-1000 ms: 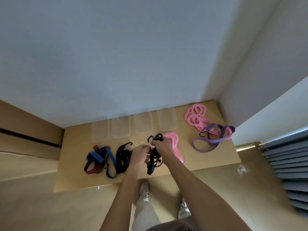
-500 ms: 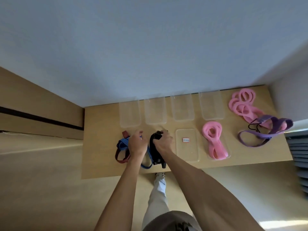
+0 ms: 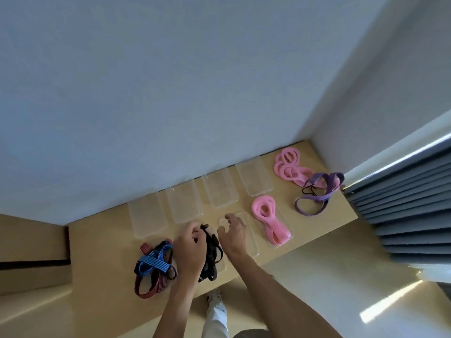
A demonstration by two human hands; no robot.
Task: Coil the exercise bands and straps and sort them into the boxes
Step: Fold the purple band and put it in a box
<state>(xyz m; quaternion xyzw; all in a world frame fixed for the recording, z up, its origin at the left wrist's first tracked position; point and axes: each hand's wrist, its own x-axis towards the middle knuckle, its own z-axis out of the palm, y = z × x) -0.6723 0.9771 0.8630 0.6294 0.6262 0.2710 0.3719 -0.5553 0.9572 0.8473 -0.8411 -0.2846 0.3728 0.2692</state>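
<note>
Both hands work at the front edge of the worktop [image 3: 324,230]. Left hand [image 3: 189,250] has fingers curled on the black strap [image 3: 211,252], gripping its upper end; rest of the strap bunches down beside the wrist, lying in a clear box [image 3: 220,263] whose outline is hard to trace. Right hand [image 3: 233,234] hovers just right of the strap, fingers spread & loosely bent, holding nothing; below it sits an empty clear box [image 3: 253,242] w/ the fingertips over its far end.

Left of the left hand lies a loose tangle: blue strap [image 3: 152,263] crossed over a red strap [image 3: 148,287], touching each other, not in any box.

Right of the empty box, a pink band [image 3: 268,219] lies folded in another clear box [image 3: 280,242]. Along the wall stand 4 clear lids or boxes [image 3: 184,206] in a row, side by side; can't tell which they are.

At the far right corner, a pile of pink bands [image 3: 289,168] rests on the worktop, w/ a purple band [image 3: 317,196] partly over its near end & looping out toward the front. A thin black cord [image 3: 308,191] lies against the purple band.

A grey pleated curtain [image 3: 402,206] hangs at right, past the worktop's end.
</note>
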